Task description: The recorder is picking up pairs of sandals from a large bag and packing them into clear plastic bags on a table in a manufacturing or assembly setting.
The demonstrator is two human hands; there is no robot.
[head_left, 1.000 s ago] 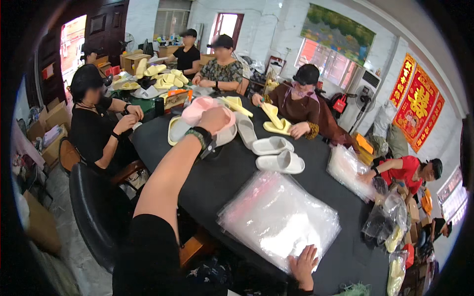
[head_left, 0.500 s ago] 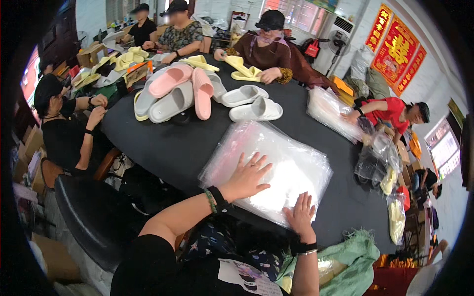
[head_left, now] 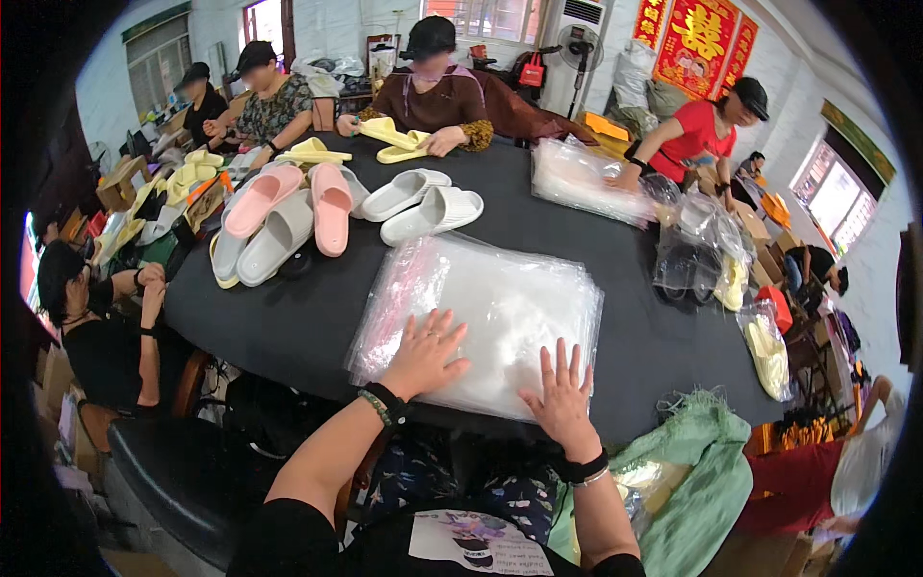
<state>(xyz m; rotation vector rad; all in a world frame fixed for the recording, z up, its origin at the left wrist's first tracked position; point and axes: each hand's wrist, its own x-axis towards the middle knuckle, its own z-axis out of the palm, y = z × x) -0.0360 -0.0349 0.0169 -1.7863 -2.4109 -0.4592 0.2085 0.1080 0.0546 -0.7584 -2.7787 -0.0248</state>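
A stack of clear plastic bags [head_left: 490, 288] lies flat on the black table in front of me, with a pink-tinted strip along its left side. My left hand [head_left: 423, 354] rests palm down on its near left part, fingers spread. At the near right edge of the stack, my right hand [head_left: 561, 394] lies with fingers stretched out. Neither hand grips anything. Beyond the stack sit a white slipper pair [head_left: 431, 213] and a pile of slides, including a pink slide [head_left: 332, 212] and a grey slide [head_left: 277, 240].
Across the black table [head_left: 625, 308], a person holds yellow slides [head_left: 394, 135]. A person in red touches another bag stack [head_left: 586, 183]. Bagged yellow slides [head_left: 766, 356] hang at the right edge. A green woven sack [head_left: 702, 471] is by my right arm, a black chair [head_left: 183, 462] to my left.
The view has swung right. My left hand has slid slightly toward the stack's near left side. My right hand's fingers have spread wider. The person in red has straightened up somewhat.
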